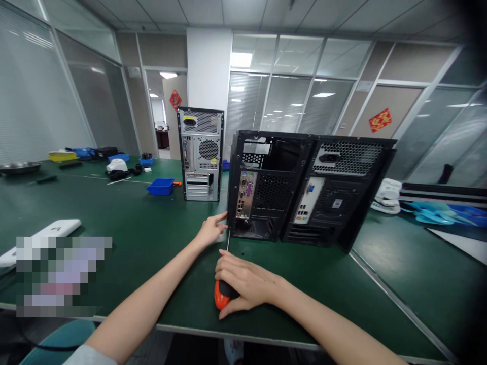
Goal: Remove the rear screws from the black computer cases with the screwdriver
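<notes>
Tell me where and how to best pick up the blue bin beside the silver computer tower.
I'd pinch the left wall of the blue bin at its rim, coming from above and the left. It sits upright with its top open, so fingers can go inside and the thumb outside. The silver computer tower and an orange item crowd its right side.

Three computer cases [266,190] (one screwdriver [221,295])

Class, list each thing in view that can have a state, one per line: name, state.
Screwdriver, gripped
Right hand, closed around handle
Left hand, fingers at case edge
Left black case, upright
Right black case, upright, unplugged
Silver case, upright, unplugged
Far door, open
Ceiling light, lit
</notes>
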`<action>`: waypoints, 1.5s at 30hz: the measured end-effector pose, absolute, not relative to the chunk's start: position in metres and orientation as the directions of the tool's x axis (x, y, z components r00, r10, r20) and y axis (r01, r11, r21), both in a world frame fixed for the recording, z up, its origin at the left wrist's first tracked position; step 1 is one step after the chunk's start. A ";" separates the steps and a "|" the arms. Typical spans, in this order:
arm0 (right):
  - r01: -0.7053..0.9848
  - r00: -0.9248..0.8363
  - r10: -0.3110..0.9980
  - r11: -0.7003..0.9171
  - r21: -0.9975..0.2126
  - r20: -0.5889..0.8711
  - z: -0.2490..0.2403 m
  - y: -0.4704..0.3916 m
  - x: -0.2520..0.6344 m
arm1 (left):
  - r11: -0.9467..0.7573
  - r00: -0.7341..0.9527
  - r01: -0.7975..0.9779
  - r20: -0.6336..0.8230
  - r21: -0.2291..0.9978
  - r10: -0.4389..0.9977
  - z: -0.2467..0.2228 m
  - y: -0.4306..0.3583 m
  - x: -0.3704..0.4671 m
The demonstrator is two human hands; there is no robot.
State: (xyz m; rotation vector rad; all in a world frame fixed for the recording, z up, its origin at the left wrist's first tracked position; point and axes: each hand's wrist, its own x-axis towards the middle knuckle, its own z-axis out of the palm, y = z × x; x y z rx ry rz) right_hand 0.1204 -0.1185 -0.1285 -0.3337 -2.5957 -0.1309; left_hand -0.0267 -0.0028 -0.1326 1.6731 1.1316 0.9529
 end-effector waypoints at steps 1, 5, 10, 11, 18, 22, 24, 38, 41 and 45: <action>0.257 -0.834 0.200 0.965 0.042 0.514 -0.129 -0.118 0.120 | -0.200 0.291 0.275 0.117 0.941 0.950 -0.133 -0.003 -0.027; 0.273 -0.851 0.197 0.958 0.091 0.488 -0.128 -0.119 0.119 | -0.197 0.292 0.268 0.115 0.943 0.950 -0.132 -0.004 -0.027; 0.274 -0.840 0.173 0.953 0.126 0.513 -0.125 -0.119 0.120 | -0.197 0.289 0.270 0.115 0.943 0.950 -0.132 -0.004 -0.027; 0.271 -0.832 0.160 0.953 0.137 0.531 -0.125 -0.119 0.120 | -0.195 0.288 0.271 0.114 0.943 0.951 -0.132 -0.004 -0.027; 0.301 -0.817 0.126 0.926 0.228 0.563 -0.123 -0.118 0.123 | -0.185 0.291 0.279 0.100 0.942 0.951 -0.130 -0.005 -0.027; 0.342 -0.847 0.171 0.900 0.271 0.503 -0.121 -0.122 0.123 | -0.184 0.292 0.276 0.100 0.943 0.951 -0.129 -0.006 -0.027; 0.356 -0.861 0.189 0.887 0.294 0.472 -0.120 -0.123 0.122 | -0.183 0.290 0.278 0.099 0.943 0.952 -0.129 -0.006 -0.027; 0.365 -0.855 0.151 0.856 0.367 0.497 -0.115 -0.124 0.123 | -0.195 0.300 0.283 0.106 0.939 0.948 -0.130 -0.006 -0.027; 0.365 -0.843 0.127 0.849 0.382 0.523 -0.114 -0.123 0.124 | -0.202 0.304 0.279 0.113 0.939 0.946 -0.130 -0.006 -0.027; 0.359 -0.852 0.120 0.842 0.402 0.510 -0.114 -0.123 0.124 | -0.200 0.299 0.279 0.113 0.939 0.947 -0.131 -0.005 -0.027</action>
